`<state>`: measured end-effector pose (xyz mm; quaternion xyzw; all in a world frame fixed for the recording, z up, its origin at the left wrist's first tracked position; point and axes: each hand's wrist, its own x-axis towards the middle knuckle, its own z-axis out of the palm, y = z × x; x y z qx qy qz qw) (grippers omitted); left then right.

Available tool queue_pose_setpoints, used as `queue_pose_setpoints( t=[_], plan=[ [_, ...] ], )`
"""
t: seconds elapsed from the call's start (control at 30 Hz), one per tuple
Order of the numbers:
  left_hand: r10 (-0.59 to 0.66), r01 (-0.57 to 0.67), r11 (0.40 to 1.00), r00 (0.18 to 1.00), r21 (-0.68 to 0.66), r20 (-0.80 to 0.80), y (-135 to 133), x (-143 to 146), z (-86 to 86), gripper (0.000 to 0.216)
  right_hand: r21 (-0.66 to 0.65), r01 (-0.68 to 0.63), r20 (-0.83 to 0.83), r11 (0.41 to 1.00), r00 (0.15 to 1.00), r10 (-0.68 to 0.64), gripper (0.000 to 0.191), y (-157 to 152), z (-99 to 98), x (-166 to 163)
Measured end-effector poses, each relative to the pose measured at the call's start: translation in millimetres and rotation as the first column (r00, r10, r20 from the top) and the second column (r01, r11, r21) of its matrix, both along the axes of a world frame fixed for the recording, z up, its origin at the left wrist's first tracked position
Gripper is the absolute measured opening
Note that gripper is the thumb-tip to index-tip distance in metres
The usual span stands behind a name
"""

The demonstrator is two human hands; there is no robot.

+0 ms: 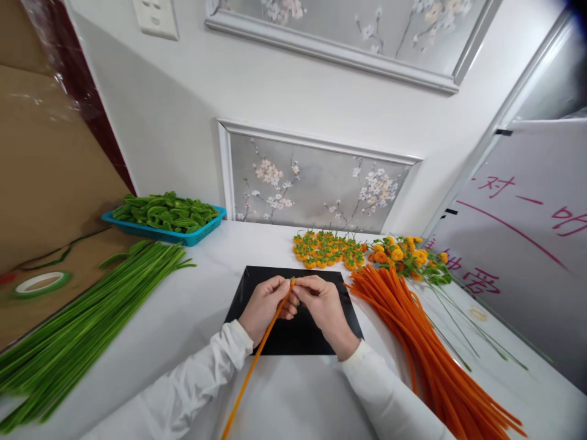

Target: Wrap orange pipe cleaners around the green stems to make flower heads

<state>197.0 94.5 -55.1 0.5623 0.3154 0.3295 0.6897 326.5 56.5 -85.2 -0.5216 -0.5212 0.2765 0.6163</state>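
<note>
An orange pipe cleaner [257,356] runs from the near edge of the table up to my fingertips. My left hand [269,302] pinches it close to its upper end. At that same end, the thumb and fingers of my right hand [323,305] are closed on the tip, which looks bent or coiled; its exact shape is partly hidden. Both hands meet above a black mat [298,342] on the white table [206,305]. Just beyond the mat lie several small orange flower heads with green tops [328,249].
Green pipe cleaners [92,324] spread at left, beside a roll of green tape [42,285]. Behind them a blue tray [202,235] holds green leaf shapes. Orange pipe cleaners [422,342] and stemmed orange flowers [403,253] lie at right, near a whiteboard [527,256].
</note>
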Motion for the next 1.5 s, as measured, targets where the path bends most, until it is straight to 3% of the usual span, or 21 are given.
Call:
queue_pose_setpoints(
  t=[0.27, 0.53, 0.7, 0.83, 0.93, 1.03, 1.13, 1.23, 1.3, 1.4, 1.5],
  plan=[
    [-0.005, 0.004, 1.000, 0.996, -0.014, -0.086, 3, -1, 4.2, 0.029, 0.006, -0.003, 0.042, 1.000, 0.999, 0.003, 0.019, -4, 1.7, -1],
    [-0.011, -0.001, 0.991, 0.996, -0.133, -0.091, 1, -2, 10.0, 0.023, 0.203, 0.100, 0.263, 0.974, 0.952, -0.153, 0.018, -7, 4.9, -6],
    [-0.016, 0.004, 0.972, 0.999, -0.233, -0.051, 4, -4, 9.4, 0.024, 0.459, 0.028, 0.559, 0.888, 0.768, -0.314, 0.031, -9, 2.2, -1],
    [-0.024, 0.026, 0.956, 1.000, -0.291, 0.013, 8, -5, 10.9, 0.024, 0.503, -0.054, 0.710, 0.862, 0.594, -0.378, 0.033, -12, 8.0, 5],
    [-0.058, 0.074, 0.950, 0.996, -0.303, 0.063, 8, -6, 11.7, 0.033, 0.508, -0.053, 0.740, 0.860, 0.537, -0.404, 0.031, -13, 11.5, 7],
    [-0.104, 0.129, 0.955, 0.989, -0.267, 0.104, 9, -7, 10.9, 0.027, 0.498, -0.037, 0.720, 0.866, 0.575, -0.389, 0.029, -12, 10.5, 8],
    [-0.148, 0.178, 0.960, 0.978, -0.218, 0.148, 10, -8, 9.4, 0.017, 0.489, -0.021, 0.618, 0.872, 0.714, -0.330, 0.029, -9, 6.5, 10],
    [-0.190, 0.222, 0.954, 0.967, -0.199, 0.167, 13, -10, 8.3, 0.024, 0.408, -0.012, 0.454, 0.913, 0.870, -0.191, 0.027, -7, 5.0, 10],
    [-0.213, 0.235, 0.955, 0.968, -0.179, 0.134, 15, -12, 8.4, 0.031, 0.318, -0.036, 0.365, 0.947, 0.927, -0.088, 0.025, -7, 7.6, 10],
    [-0.199, 0.200, 0.974, 0.980, -0.108, 0.021, 14, -12, 10.1, 0.039, 0.237, -0.052, 0.360, 0.970, 0.932, -0.038, 0.023, -11, 15.7, 11],
    [-0.175, 0.172, 0.984, 0.982, -0.048, -0.067, 11, -11, 12.9, 0.038, 0.244, -0.095, 0.493, 0.965, 0.869, -0.040, 0.032, -16, 23.6, 15]
  ],
)
